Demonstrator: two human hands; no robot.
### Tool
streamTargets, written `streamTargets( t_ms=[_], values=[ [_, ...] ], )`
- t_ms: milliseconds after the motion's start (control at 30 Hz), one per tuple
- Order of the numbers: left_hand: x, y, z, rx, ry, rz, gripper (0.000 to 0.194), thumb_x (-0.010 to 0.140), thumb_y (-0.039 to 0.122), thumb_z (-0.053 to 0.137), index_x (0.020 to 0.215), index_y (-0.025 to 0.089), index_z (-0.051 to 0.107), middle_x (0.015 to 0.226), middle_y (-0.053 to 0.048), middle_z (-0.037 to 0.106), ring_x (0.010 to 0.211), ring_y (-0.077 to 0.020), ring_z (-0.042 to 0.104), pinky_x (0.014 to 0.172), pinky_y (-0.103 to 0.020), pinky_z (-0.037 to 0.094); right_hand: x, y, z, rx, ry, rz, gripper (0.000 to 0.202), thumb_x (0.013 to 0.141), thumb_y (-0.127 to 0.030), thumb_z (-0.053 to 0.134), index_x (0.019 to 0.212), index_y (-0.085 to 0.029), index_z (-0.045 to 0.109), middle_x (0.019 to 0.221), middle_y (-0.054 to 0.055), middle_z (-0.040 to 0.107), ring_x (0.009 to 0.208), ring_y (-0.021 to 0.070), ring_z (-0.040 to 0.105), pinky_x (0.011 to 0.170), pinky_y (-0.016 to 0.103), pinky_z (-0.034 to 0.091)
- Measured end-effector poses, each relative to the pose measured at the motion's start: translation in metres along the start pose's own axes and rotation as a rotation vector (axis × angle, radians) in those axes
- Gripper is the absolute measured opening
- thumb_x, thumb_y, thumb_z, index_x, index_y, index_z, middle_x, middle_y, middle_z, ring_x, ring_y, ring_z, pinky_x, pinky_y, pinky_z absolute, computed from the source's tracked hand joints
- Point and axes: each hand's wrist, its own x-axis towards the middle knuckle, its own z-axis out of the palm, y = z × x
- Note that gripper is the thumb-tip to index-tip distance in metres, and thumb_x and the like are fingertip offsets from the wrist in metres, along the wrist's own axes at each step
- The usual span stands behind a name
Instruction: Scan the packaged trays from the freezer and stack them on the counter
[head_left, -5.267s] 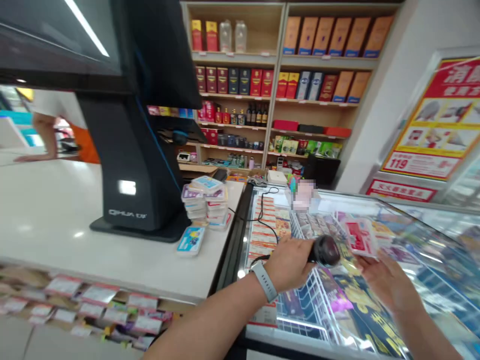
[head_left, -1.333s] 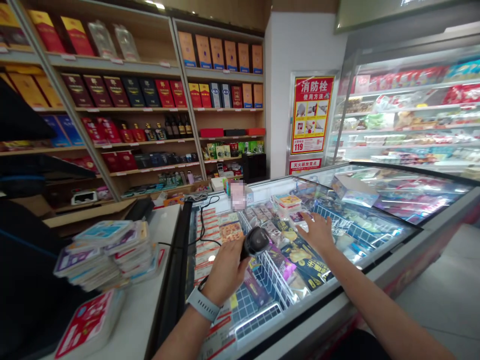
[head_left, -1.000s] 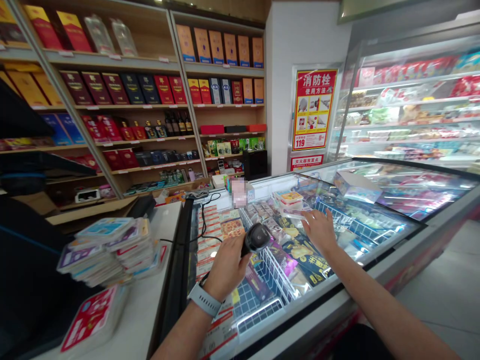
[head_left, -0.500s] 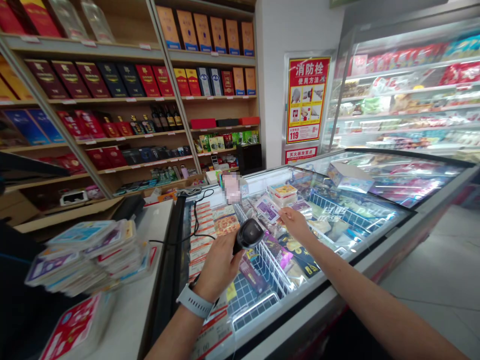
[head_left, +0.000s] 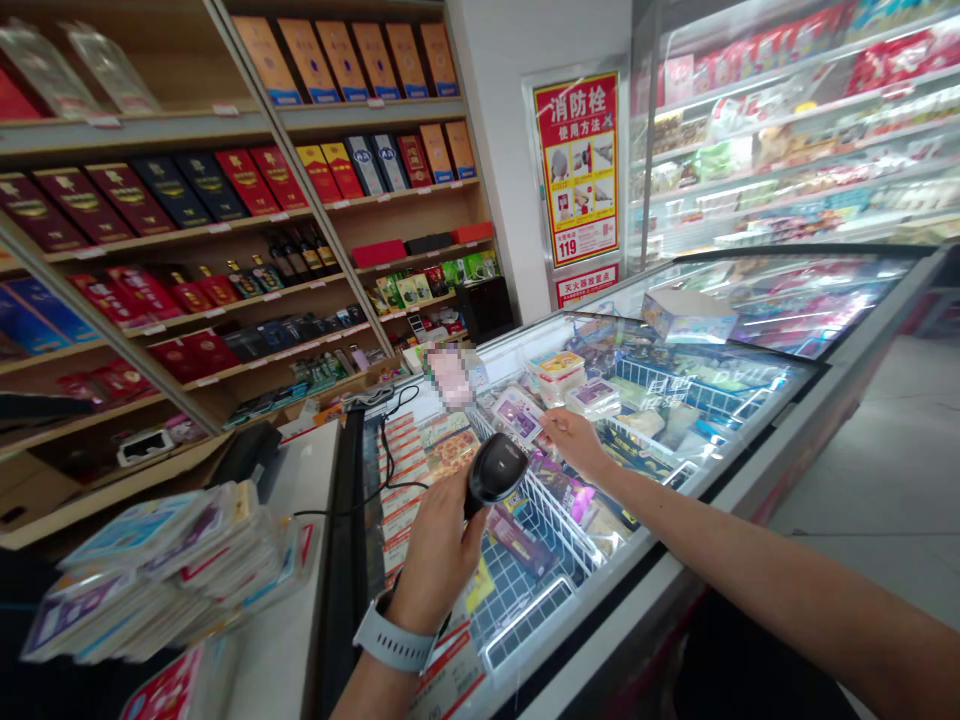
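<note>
My left hand [head_left: 439, 545] grips a black barcode scanner [head_left: 496, 470], its head pointing up and right over the glass-topped freezer [head_left: 750, 440]. A grey watch sits on that wrist. My right hand [head_left: 574, 442] holds a flat purple-and-white packet [head_left: 519, 414] by its edge, tilted toward the scanner and just beyond it. A small stack of similar flat packets [head_left: 570, 380] rests on the freezer glass behind the hand.
A fanned pile of flat packets [head_left: 157, 565] lies on the white counter [head_left: 289, 630] at lower left. The scanner cable [head_left: 382, 440] runs across the glass. Wooden shelves of boxes and bottles [head_left: 247, 200] stand behind. A chilled display [head_left: 787, 130] and open floor [head_left: 885, 480] lie to the right.
My right hand reached to the stack on the glass, picked up a purple-and-white packet and drew it toward the scanner. The view swung right and tilted; the left hand kept the scanner.
</note>
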Motion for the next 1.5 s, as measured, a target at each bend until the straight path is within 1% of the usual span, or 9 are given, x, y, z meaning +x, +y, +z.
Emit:
streamTargets(
  t_ms=[167,400,600,767,967,1167,1500],
  values=[
    [0.0015,0.0014,-0.0021,0.017,0.001,-0.024,0.047,0.089,0.020,0.052,0.134,0.016,0.040,0.122,-0.014,0.060,0.113,-0.0274,0.058,0.095,-0.047,0.048,-0.0013,-0.0011,0.0001,0.015,-0.016,0.016,0.033,0.085,-0.050,0.052,0.082,-0.019,0.063,0.065,0.002,0.068,0.056,0.0145,0.061,0.057,0.025,0.049],
    [0.0012,0.0002,-0.0024,0.029,0.002,-0.033,0.048,0.088,0.021,0.052,0.134,0.015,0.040,0.127,-0.015,0.058,0.119,-0.0271,0.055,0.100,-0.046,0.045,-0.0019,-0.0046,-0.0013,0.034,-0.027,0.040,0.033,0.085,-0.050,0.052,0.082,-0.019,0.063,0.065,0.002,0.067,0.055,0.0147,0.061,0.055,0.025,0.049],
    [0.0017,-0.0004,-0.0016,0.040,-0.003,-0.042,0.047,0.088,0.020,0.053,0.133,0.015,0.042,0.123,-0.015,0.060,0.115,-0.0277,0.057,0.097,-0.046,0.047,-0.0018,-0.0037,-0.0017,0.034,-0.046,0.034,0.033,0.085,-0.050,0.053,0.081,-0.019,0.063,0.066,0.002,0.067,0.055,0.0135,0.060,0.056,0.025,0.048],
    [0.0016,-0.0004,-0.0004,0.046,-0.008,-0.032,0.048,0.089,0.021,0.052,0.134,0.016,0.039,0.124,-0.015,0.059,0.113,-0.0284,0.057,0.095,-0.048,0.048,-0.0013,-0.0030,-0.0021,0.030,-0.048,0.038,0.033,0.085,-0.050,0.052,0.082,-0.019,0.063,0.067,0.002,0.068,0.055,0.0138,0.060,0.056,0.024,0.048],
    [0.0021,0.0003,0.0004,0.048,-0.018,-0.030,0.047,0.089,0.020,0.052,0.134,0.017,0.040,0.125,-0.015,0.059,0.115,-0.0282,0.057,0.096,-0.048,0.047,-0.0023,-0.0061,-0.0024,0.023,-0.044,0.047,0.033,0.084,-0.050,0.052,0.081,-0.019,0.063,0.067,0.002,0.068,0.055,0.0142,0.060,0.055,0.025,0.048],
    [0.0008,-0.0009,0.0012,0.052,-0.028,-0.033,0.048,0.089,0.020,0.053,0.134,0.016,0.040,0.125,-0.015,0.059,0.115,-0.0279,0.056,0.096,-0.047,0.048,-0.0022,-0.0035,-0.0017,0.037,-0.044,0.049,0.032,0.084,-0.050,0.053,0.082,-0.019,0.063,0.067,0.002,0.068,0.055,0.0137,0.060,0.056,0.025,0.049],
    [0.0037,0.0028,-0.0021,0.064,-0.003,-0.018,0.047,0.089,0.021,0.052,0.134,0.016,0.040,0.124,-0.015,0.059,0.115,-0.0280,0.057,0.096,-0.046,0.048,-0.0026,-0.0033,-0.0017,0.038,-0.048,0.045,0.032,0.085,-0.049,0.053,0.081,-0.019,0.063,0.069,0.002,0.069,0.056,0.0138,0.061,0.058,0.025,0.050]
  ],
)
